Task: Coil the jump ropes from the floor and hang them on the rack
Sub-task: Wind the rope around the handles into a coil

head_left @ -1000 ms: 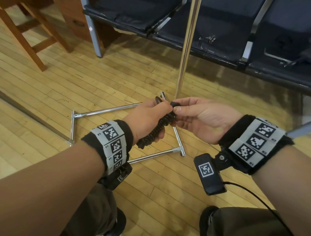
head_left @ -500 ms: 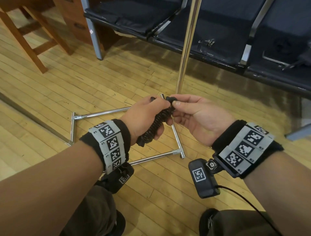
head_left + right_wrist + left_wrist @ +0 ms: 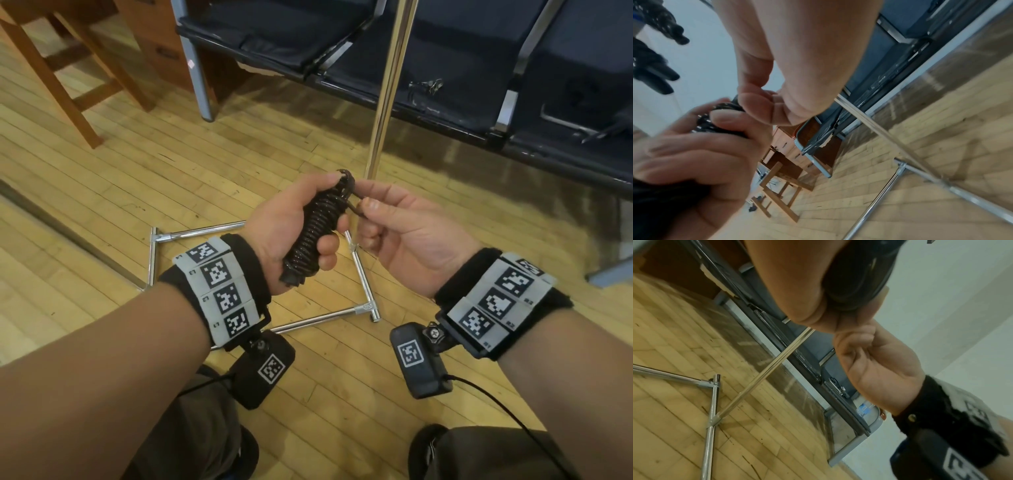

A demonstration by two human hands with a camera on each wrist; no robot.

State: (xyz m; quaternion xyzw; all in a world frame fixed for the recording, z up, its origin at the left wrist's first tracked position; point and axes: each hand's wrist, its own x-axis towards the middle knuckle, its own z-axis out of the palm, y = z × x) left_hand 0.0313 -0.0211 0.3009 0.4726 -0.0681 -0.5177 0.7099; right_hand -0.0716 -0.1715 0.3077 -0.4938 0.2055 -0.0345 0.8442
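A black jump rope (image 3: 317, 228), wound into a tight coil round its handles, stands slanted in my left hand (image 3: 294, 222), whose fingers curl round its middle. My right hand (image 3: 394, 226) pinches the loose rope end (image 3: 354, 205) near the coil's top between thumb and forefinger. The chrome rack (image 3: 385, 89) rises as an upright pole just behind my hands, its base bars (image 3: 322, 320) lying on the floor below them. In the right wrist view the coil (image 3: 719, 116) shows between both hands. The left wrist view shows the coil's lower end (image 3: 855, 280) in my palm.
A row of dark blue seats (image 3: 445, 51) with metal frames runs behind the rack. A wooden stool (image 3: 65, 65) stands at the far left on the plank floor (image 3: 120, 171). Black jump ropes (image 3: 651, 65) hang at the upper left of the right wrist view.
My left hand has turned the coil more upright and raised it. My right hand has drawn the rope end a little away from the coil's top, to the right.
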